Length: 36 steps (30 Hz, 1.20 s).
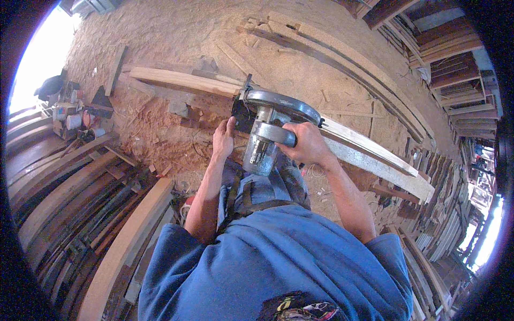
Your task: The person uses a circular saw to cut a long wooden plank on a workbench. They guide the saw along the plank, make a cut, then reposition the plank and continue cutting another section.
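A grey metal circular saw [257,152] sits over a long pale wooden board [182,78], its rounded blade guard toward the far side and its motor housing toward me. My right hand [308,143] wraps round the saw's rear handle. At the saw's dark base plate [243,115], my left hand [224,140] is closed on the plate's near edge, thumb up; its other fingers are partly hidden. The board stretches left and right beyond the saw. A wider, greyish beam [375,163] lies alongside its right part. The blade is hidden from view.
Sawdust and wood scraps cover the ground. Long timbers [342,61] lie on the far side. Curved planks [59,182] are stacked at left, near a cluster of containers [74,120]. Shelves of lumber [455,69] line the far right, with more wood pieces [436,192] below.
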Each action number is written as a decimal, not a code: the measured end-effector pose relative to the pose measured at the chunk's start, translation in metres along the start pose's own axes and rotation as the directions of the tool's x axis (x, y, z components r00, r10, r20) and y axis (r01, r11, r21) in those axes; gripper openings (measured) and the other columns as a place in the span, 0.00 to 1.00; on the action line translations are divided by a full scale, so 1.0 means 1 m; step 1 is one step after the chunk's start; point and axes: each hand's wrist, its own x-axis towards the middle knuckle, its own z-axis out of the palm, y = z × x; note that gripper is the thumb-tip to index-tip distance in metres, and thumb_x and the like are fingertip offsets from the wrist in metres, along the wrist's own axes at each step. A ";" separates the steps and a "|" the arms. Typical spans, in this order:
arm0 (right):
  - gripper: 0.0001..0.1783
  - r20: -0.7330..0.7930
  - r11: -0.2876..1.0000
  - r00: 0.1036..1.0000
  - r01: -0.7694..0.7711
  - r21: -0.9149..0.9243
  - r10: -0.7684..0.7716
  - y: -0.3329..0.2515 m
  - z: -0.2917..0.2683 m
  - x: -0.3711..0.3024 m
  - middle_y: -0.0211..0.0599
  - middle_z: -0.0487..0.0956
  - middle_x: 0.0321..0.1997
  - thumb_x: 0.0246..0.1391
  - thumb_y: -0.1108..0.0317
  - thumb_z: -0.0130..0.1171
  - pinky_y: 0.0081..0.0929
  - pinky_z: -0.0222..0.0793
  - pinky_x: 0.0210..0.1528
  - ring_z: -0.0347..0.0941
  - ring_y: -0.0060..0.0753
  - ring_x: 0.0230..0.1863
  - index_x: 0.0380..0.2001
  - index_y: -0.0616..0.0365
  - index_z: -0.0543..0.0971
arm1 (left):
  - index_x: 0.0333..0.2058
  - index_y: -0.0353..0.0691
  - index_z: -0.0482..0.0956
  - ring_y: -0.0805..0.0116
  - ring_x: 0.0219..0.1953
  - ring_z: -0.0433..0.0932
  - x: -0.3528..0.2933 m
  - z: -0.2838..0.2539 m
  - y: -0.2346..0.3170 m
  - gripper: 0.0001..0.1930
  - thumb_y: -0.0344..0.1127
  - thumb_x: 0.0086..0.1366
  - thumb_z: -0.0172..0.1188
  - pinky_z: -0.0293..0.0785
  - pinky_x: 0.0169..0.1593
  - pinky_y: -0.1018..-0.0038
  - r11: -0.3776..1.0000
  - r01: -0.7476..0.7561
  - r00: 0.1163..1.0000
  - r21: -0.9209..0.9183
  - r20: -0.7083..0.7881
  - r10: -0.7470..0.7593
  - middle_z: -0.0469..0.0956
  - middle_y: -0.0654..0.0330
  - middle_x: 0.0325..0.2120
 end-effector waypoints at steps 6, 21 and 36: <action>0.21 0.086 0.995 0.991 -0.098 -0.031 0.100 0.000 -0.002 0.001 0.51 0.86 0.34 0.47 0.52 0.74 0.53 0.79 0.46 0.84 0.59 0.39 0.41 0.52 0.86 | 0.49 0.34 0.83 0.57 0.33 0.83 -0.004 -0.005 0.011 0.33 0.63 0.77 0.49 0.75 0.41 0.61 1.000 0.018 1.000 -0.014 0.019 -0.018 0.83 0.50 0.27; 0.23 0.095 0.994 0.989 -0.108 -0.015 0.109 0.004 0.002 0.001 0.50 0.87 0.37 0.44 0.54 0.76 0.50 0.80 0.48 0.85 0.58 0.41 0.43 0.53 0.87 | 0.49 0.35 0.83 0.55 0.34 0.82 0.001 -0.002 -0.005 0.34 0.65 0.76 0.48 0.74 0.42 0.60 0.998 0.054 0.997 -0.039 0.052 -0.052 0.84 0.49 0.30; 0.13 0.049 0.997 0.996 -0.070 0.029 0.069 -0.003 0.000 0.001 0.49 0.85 0.31 0.45 0.60 0.71 0.54 0.78 0.43 0.83 0.60 0.37 0.33 0.52 0.85 | 0.48 0.35 0.84 0.58 0.33 0.81 0.003 0.002 -0.010 0.34 0.66 0.76 0.48 0.74 0.41 0.61 0.998 0.007 1.000 -0.066 -0.011 -0.007 0.83 0.50 0.29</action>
